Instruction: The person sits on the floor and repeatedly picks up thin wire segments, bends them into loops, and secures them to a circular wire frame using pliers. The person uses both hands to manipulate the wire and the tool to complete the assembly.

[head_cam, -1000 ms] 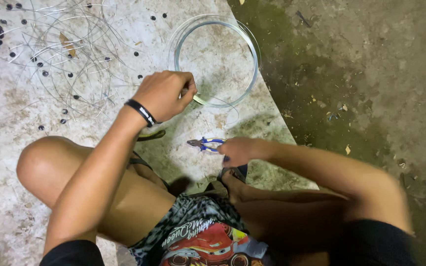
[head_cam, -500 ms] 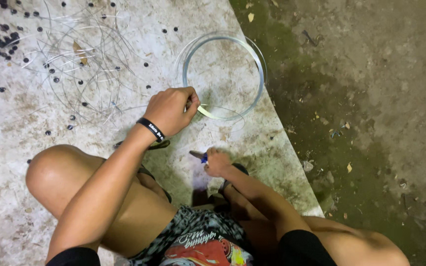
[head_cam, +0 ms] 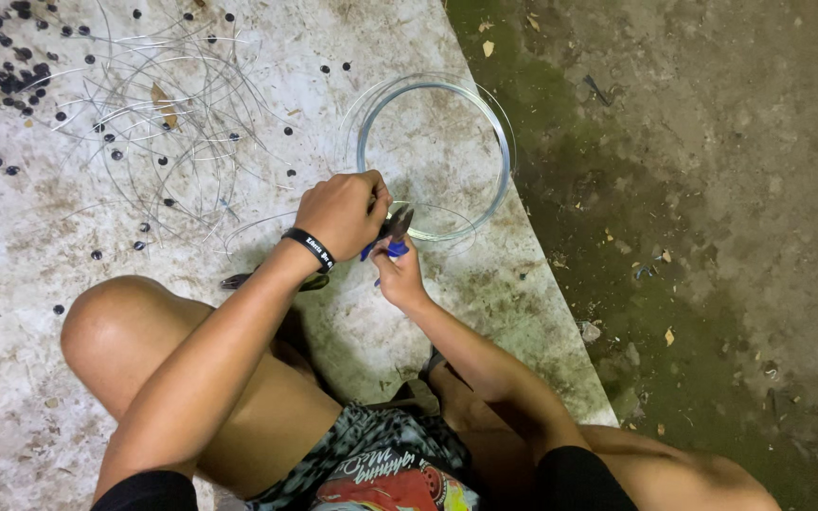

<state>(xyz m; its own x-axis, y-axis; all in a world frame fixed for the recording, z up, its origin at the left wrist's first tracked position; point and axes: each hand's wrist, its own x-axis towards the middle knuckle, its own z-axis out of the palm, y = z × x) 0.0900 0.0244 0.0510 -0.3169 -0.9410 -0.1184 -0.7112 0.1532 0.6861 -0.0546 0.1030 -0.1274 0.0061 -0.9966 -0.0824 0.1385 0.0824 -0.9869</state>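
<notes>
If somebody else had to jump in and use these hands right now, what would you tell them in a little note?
Left hand: closed on the end of the wire at the near edge of the wire coil, black wristband on the wrist.
Right hand: gripping the blue-handled pliers, their head up against the wire beside the left hand.
The coil lies flat on the concrete slab. Cut wire pieces and small dark beads are spread to the left.
Done: a pile of pieces already lies cut.
Left: whether the pliers have bitten this wire cannot be told; most of the coil is uncut.
</notes>
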